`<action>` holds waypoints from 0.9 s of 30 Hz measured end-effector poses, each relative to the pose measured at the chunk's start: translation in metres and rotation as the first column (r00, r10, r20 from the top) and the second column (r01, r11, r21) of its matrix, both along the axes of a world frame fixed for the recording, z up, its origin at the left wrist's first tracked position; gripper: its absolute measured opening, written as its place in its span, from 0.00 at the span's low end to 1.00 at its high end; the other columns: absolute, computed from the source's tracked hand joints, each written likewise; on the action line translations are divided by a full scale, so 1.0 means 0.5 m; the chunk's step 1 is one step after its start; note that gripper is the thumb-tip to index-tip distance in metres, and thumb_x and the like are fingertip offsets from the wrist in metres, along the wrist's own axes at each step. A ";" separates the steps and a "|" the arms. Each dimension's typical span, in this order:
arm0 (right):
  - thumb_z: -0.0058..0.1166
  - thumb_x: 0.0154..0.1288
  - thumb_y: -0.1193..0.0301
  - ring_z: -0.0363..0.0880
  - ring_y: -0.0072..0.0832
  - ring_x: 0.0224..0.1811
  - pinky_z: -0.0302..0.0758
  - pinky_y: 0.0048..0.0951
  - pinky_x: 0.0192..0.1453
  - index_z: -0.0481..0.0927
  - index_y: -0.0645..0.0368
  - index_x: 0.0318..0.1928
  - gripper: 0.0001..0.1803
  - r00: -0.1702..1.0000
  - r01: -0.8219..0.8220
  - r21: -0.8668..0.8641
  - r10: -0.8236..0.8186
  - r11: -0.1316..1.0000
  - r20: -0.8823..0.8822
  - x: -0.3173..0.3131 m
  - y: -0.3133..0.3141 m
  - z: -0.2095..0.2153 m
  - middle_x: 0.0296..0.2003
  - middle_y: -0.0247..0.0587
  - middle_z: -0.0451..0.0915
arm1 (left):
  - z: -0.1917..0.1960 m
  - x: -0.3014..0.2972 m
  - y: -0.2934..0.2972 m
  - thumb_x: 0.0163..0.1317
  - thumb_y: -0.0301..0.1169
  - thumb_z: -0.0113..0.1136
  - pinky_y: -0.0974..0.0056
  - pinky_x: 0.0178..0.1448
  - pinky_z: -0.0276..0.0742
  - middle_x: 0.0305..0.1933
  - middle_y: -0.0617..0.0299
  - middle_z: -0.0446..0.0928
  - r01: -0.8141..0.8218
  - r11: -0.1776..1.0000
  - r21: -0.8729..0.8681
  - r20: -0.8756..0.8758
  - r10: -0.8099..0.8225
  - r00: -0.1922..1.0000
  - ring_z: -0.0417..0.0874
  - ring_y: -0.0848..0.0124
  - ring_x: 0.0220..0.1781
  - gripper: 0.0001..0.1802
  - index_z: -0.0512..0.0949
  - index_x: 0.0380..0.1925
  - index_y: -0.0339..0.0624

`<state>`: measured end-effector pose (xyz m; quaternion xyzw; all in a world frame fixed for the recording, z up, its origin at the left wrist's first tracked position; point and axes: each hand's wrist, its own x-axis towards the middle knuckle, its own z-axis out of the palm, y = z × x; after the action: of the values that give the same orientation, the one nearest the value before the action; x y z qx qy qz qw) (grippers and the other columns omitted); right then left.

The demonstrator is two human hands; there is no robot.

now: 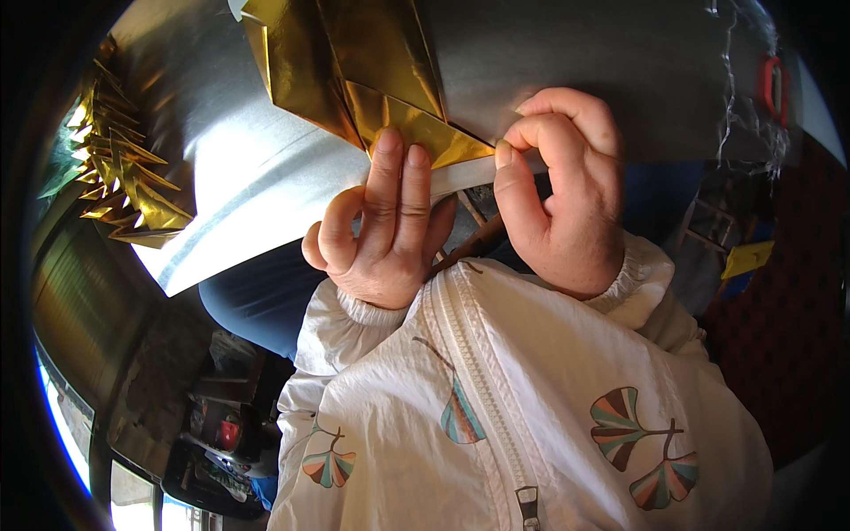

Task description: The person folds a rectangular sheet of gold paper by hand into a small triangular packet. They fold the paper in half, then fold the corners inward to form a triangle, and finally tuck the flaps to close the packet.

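Note:
A sheet of shiny gold foil paper (372, 53), folded along several creases, lies on the grey table near its front edge. My left hand (381, 217) rests two outstretched fingers on the paper's near folded edge, palm side hidden; its other fingers are curled or bent below. My right hand (567, 186) pinches the pointed right corner of the paper between thumb and forefinger. The paper's far end runs out of the top of the picture.
At the left of the table (531, 53) stands a row of folded gold paper pieces (133, 177), nested together. A red-rimmed object (775, 91) and clear crumpled plastic (753, 133) lie at the far right. A yellow object (748, 258) sits lower, beyond the table's edge.

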<state>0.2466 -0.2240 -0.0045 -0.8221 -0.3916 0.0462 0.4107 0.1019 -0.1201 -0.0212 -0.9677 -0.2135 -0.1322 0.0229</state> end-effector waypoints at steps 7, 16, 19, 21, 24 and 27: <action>0.66 0.51 0.70 0.69 0.32 0.24 0.66 0.34 0.30 0.82 0.53 0.45 0.18 0.965 -0.128 -0.116 0.151 0.985 0.215 -0.018 -0.027 0.033 0.25 0.36 0.69 | 0.000 -0.001 -0.001 0.45 0.50 0.69 0.69 0.54 0.60 0.62 0.72 0.78 0.008 1.000 0.009 0.029 -0.008 1.000 0.68 0.72 0.48 0.33 0.82 0.54 0.51; 0.64 0.54 0.57 0.71 0.28 0.36 0.63 0.34 0.50 0.76 0.44 0.63 0.33 0.939 -0.196 -0.493 0.307 0.848 0.154 -0.063 -0.015 0.055 0.33 0.31 0.70 | 0.001 0.003 -0.003 0.52 0.48 0.69 0.71 0.52 0.57 0.60 0.74 0.80 -0.012 1.000 0.015 0.072 0.011 0.997 0.66 0.77 0.47 0.28 0.84 0.52 0.51; 0.63 0.56 0.55 0.70 0.30 0.32 0.64 0.34 0.49 0.76 0.38 0.64 0.32 0.934 -0.137 -0.542 0.290 0.829 0.209 -0.061 -0.020 0.056 0.28 0.32 0.66 | 0.005 -0.003 0.000 0.45 0.49 0.71 0.70 0.52 0.57 0.62 0.75 0.78 0.001 1.000 -0.010 0.044 0.000 0.999 0.67 0.77 0.49 0.34 0.82 0.55 0.53; 0.62 0.58 0.56 0.71 0.29 0.32 0.64 0.34 0.49 0.77 0.38 0.63 0.30 0.924 -0.084 -0.566 0.277 0.820 0.264 -0.044 -0.029 0.064 0.28 0.32 0.67 | 0.003 -0.004 0.005 0.41 0.49 0.73 0.69 0.52 0.57 0.64 0.75 0.76 0.019 1.000 -0.010 0.048 -0.018 0.999 0.67 0.76 0.50 0.37 0.81 0.56 0.55; 0.63 0.59 0.58 0.73 0.31 0.34 0.64 0.36 0.51 0.78 0.50 0.61 0.29 0.920 -0.008 -0.597 0.240 0.802 0.309 -0.016 -0.040 0.087 0.30 0.32 0.71 | -0.002 -0.006 0.005 0.47 0.47 0.69 0.68 0.49 0.58 0.64 0.75 0.75 0.029 1.000 -0.008 0.075 -0.028 0.997 0.67 0.75 0.55 0.31 0.81 0.55 0.56; 0.64 0.57 0.58 0.75 0.31 0.41 0.61 0.41 0.65 0.78 0.58 0.59 0.31 0.879 -0.135 -0.443 0.313 0.886 0.360 -0.019 -0.030 0.106 0.52 0.38 0.77 | -0.006 -0.008 -0.001 0.49 0.44 0.66 0.67 0.51 0.59 0.66 0.76 0.73 0.015 1.000 -0.015 0.077 -0.014 0.997 0.66 0.75 0.57 0.30 0.80 0.56 0.57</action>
<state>0.2370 -0.2392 0.0486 -0.8270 -0.5472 -0.0041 0.1290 0.0978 -0.1204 -0.0244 -0.9636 -0.2081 -0.1680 0.0063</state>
